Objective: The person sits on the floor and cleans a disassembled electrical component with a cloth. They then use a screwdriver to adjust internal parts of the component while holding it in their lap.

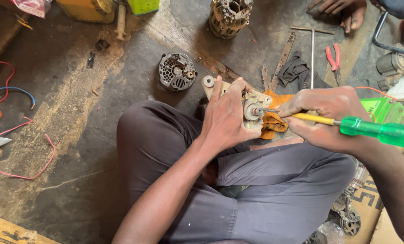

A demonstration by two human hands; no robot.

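Closely wrapped, the fingers of the left hand (227, 118) grip a pale, grimy cast-metal housing with a round boss at one end (251, 105), holding it above the knees of a person seated cross-legged in grey trousers (265, 190). Opposite it, the right hand (324, 117) closes its fingers on the yellow shank of a screwdriver with a translucent green plastic handle (382, 132); the metal tip meets a small fitting on the housing's face. An orange cloth (274, 122) lies just under the housing. Further out on the stained concrete floor (75, 113) sit a round grey finned end cover (177, 71), a rusty wound stator core (229, 17), red-handled pliers (333, 56), a long T-shaped metal wrench (312, 49) and a dark rag (294, 70). Packages stand at the edges: a yellow plastic container (87, 9) and a lime-green box (143, 5) at the top, brown printed cardboard (5, 230) bottom left, a green packet (382, 108) at right. Red and blue wires (12, 90) trail at left.
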